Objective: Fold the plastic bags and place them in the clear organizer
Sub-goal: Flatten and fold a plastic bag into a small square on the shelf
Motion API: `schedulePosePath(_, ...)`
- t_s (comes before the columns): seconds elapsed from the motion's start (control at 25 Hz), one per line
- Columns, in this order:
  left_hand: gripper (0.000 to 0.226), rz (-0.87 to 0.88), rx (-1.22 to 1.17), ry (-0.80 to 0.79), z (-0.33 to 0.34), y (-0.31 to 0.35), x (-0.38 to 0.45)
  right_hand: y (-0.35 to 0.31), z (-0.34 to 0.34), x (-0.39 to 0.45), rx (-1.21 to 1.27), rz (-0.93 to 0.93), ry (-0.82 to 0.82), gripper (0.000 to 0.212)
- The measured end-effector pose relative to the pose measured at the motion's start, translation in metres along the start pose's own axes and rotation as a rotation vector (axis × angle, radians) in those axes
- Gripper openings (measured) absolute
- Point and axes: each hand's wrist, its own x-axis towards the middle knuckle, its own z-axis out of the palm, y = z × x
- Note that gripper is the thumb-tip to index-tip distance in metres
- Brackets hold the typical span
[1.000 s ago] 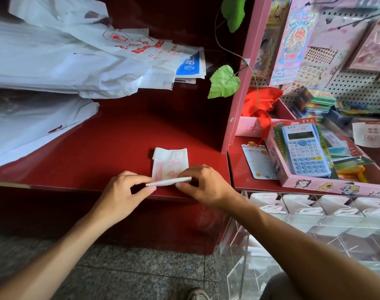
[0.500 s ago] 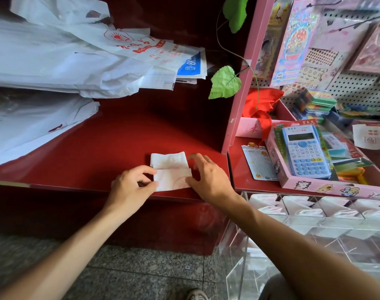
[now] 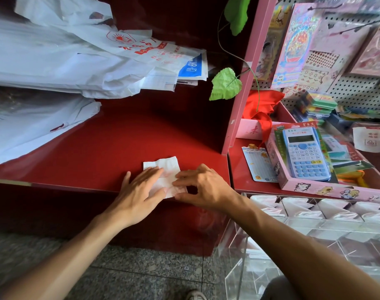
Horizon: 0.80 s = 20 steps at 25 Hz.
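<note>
A small folded white plastic bag (image 3: 168, 169) with faint red print lies near the front edge of the red shelf (image 3: 102, 156). My left hand (image 3: 141, 189) lies flat on the bag's left half, fingers straight, pressing it down. My right hand (image 3: 203, 187) rests on the bag's right edge, its fingers curved, fingertips and thumb at the lower right corner. The clear organizer (image 3: 314, 230) stands at lower right below the shelf, with several folded white bags (image 3: 297, 207) in its compartments.
A heap of unfolded white plastic bags (image 3: 61, 59) fills the shelf's back left. A pink upright panel (image 3: 241, 100) divides the shelf from a stationery display with a blue calculator (image 3: 304, 152) in a pink box. Green leaves (image 3: 226, 83) hang above.
The near flap held up by both hands was folded over onto the bag. My left hand then flattened onto it, and my right hand shifted to its right edge.
</note>
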Motion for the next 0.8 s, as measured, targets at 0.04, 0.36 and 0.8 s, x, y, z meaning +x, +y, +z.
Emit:
schedulePosePath(0.04, 0.088, 0.015, 0.023, -0.023, 0.000, 0.000, 0.000, -0.002, -0.001, 0.000, -0.017, -0.004, -0.023, 0.049)
schedulePosePath(0.36, 0.104, 0.146, 0.250, -0.172, -0.009, -0.011, -0.004, -0.007, -0.001, -0.001, -0.183, -0.031, -0.120, 0.067)
schedulePosePath(0.8, 0.070, 0.110, 0.259, 0.143, -0.007, -0.016, -0.011, -0.008, 0.001, 0.001, -0.128, -0.004, -0.047, 0.074)
